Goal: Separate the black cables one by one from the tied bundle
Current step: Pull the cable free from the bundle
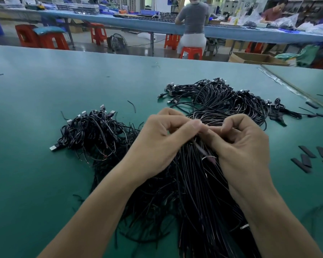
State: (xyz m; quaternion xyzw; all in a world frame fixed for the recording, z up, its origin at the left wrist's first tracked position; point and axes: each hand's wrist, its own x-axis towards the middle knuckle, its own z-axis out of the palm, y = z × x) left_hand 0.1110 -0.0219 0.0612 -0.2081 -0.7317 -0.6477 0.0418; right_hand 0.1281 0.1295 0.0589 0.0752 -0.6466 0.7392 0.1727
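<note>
1. Green matting covers the work table (63,81). Past its far edge the workshop runs on with long blue benches (131,23), red stools (191,53) and a person (193,17) seated with their back to us.
2. From the head view, the tied bundle (198,192) of black cables lies right of centre. Its cut ends fan toward the near edge, and its plug ends (209,92) spread out at the far right.
3. A loose pile (93,131) of similar cables sits just to the left. Short black sleeve pieces (306,159) lie scattered well to the right.
4. The left hand (162,140) and right hand (244,146) meet over the bundle's waist. Both have curled fingers, with thumb and forefinger tips pinching something thin there. I cannot tell whether that is a single cable or the tie.
5. These cables look light, thin and floppy, with smooth jackets that probably slide easily but snag where plugs cross.
6. My guess is that one strand is best pinched close to the waist. The other hand can pin the rest down while that strand is drawn out lengthwise, so it drags no neighbours along.
</note>
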